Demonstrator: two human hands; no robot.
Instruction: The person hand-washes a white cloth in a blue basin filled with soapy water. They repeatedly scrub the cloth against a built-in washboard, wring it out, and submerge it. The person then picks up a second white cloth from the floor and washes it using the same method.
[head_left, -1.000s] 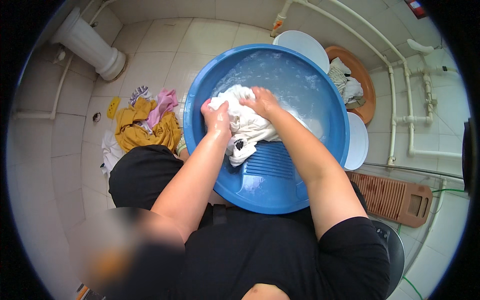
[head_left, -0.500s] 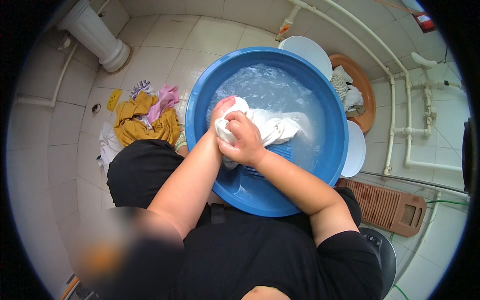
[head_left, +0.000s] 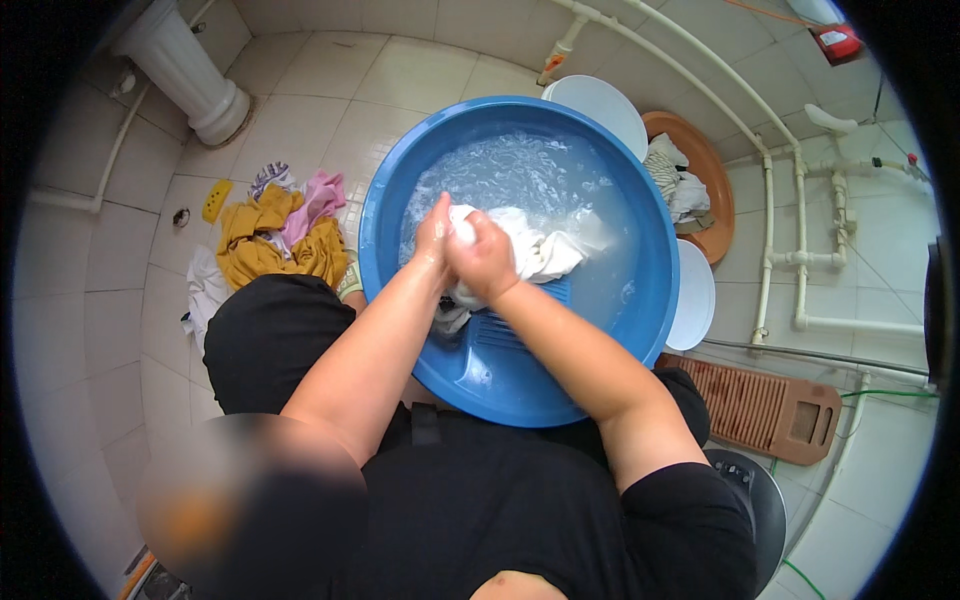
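Note:
Both hands are together over a round blue basin (head_left: 668,300) of cloudy, bubbly water (head_left: 500,160). My left hand (head_left: 434,238) is closed on one side of a wet white cloth garment (head_left: 545,254). My right hand (head_left: 484,264), slightly blurred, grips a bunched part of the same garment, pressed against the left. The garment trails off to the right into the water. Under it is the basin's ribbed blue washboard (head_left: 500,330). A greyish wet fold of cloth (head_left: 452,318) hangs below my hands at the washboard's left side.
On the tiled floor at left lie mustard clothes (head_left: 262,240), a pink cloth (head_left: 318,205), a white cloth (head_left: 206,290) and a yellow brush-like object (head_left: 215,200). At right are an orange basin (head_left: 722,190) with clothes, white lids or basins (head_left: 694,300), a brown washboard (head_left: 750,405) and pipes (head_left: 768,240).
My hands have shifted against each other, the right one rolling over the bunched white garment. The whole view has moved slightly, so the basin sits a little further left.

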